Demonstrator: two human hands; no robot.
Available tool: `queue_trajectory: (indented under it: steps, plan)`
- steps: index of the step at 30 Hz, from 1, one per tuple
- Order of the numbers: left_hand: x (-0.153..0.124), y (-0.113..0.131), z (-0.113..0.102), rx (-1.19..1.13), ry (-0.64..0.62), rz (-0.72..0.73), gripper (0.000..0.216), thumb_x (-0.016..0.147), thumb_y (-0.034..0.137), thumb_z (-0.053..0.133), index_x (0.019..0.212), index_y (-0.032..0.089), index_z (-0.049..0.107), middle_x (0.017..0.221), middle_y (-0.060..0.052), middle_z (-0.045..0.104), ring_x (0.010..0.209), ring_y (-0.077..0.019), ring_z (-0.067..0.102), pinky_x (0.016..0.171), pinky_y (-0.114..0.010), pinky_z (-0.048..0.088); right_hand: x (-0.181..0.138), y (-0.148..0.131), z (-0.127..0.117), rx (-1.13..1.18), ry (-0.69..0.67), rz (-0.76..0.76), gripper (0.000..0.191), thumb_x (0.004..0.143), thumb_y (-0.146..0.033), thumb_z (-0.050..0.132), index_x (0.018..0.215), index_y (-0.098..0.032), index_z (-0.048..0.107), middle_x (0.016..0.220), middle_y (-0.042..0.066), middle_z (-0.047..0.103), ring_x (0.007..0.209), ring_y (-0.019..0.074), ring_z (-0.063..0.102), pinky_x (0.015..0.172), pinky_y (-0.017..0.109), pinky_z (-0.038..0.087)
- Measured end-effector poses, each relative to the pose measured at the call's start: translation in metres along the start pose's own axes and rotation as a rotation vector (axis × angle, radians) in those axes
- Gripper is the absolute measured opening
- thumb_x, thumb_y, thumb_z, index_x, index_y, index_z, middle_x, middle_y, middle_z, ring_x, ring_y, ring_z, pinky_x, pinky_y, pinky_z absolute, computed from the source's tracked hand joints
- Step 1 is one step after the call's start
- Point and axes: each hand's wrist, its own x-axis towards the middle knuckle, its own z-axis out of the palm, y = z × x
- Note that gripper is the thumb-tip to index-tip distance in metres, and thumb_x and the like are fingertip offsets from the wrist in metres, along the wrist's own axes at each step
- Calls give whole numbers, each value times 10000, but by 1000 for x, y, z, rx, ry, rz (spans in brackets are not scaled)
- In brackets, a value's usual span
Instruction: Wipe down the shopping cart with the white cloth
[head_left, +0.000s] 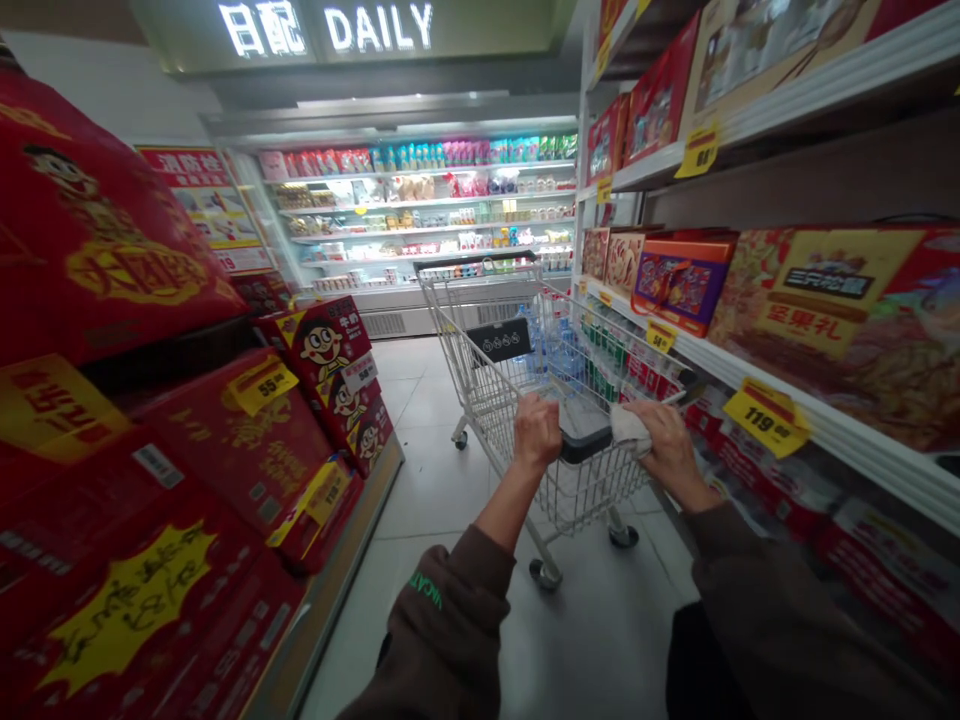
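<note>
A metal shopping cart [480, 375] stands in the aisle, its black handle bar [472, 258] at the far end. My left hand [537, 430] is closed around the near end's rim, left of the dark grey bumper [586, 443]. At the bumper's right my right hand [664, 445] holds a crumpled whitish cloth [630, 430] against the rim. Its fingers are curled over the cloth and partly hidden. A black panel [501, 341] with pale symbols hangs on the cart's far part. Clear water bottles [566, 345] show through the wire mesh; I cannot tell whether they are inside or behind it.
Red boxes [225, 430] and a big red bag [97, 230] are stacked close on the left. Shelves with gift boxes [825, 320] and yellow price tags [766, 416] line the right. A lit refrigerated display [420, 225] stands across the far end. Tiled floor [424, 470] runs between.
</note>
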Motion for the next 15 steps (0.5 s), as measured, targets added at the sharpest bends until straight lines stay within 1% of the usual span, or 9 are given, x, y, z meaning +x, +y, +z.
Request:
queue_trajectory:
  steps: [3, 5, 10, 15]
  plan:
    - [-5, 21, 13, 13, 0, -6, 546, 1061, 387, 229, 648, 255, 562, 746, -103, 579, 955, -286, 569, 987, -481, 434, -4, 18, -14, 19, -8, 0, 391, 887, -258, 541, 1250, -213, 679, 1176, 116, 726, 1132, 294, 631, 1004, 476, 480]
    - [-7, 35, 20, 54, -3, -9, 536, 1061, 374, 262, 672, 246, 609, 759, -114, 594, 952, -292, 566, 982, -486, 434, -6, 29, -23, 31, -24, 20, 393, 884, -265, 546, 1243, -211, 694, 1166, 119, 731, 1125, 293, 634, 1000, 476, 479]
    - [-12, 64, 32, 156, -14, 23, 584, 1083, 427, 263, 713, 234, 671, 789, -125, 634, 952, -296, 560, 993, -493, 421, -11, 53, -37, 62, -48, 76, 377, 870, -277, 567, 1209, -215, 721, 1160, 120, 735, 1124, 292, 638, 1001, 483, 475]
    - [-14, 82, 39, 245, -49, 62, 607, 1087, 456, 262, 730, 218, 692, 813, -142, 652, 956, -305, 570, 996, -491, 412, -11, 70, -40, 92, -52, 90, 346, 862, -289, 590, 1167, -200, 726, 1157, 125, 737, 1127, 287, 633, 1017, 478, 475]
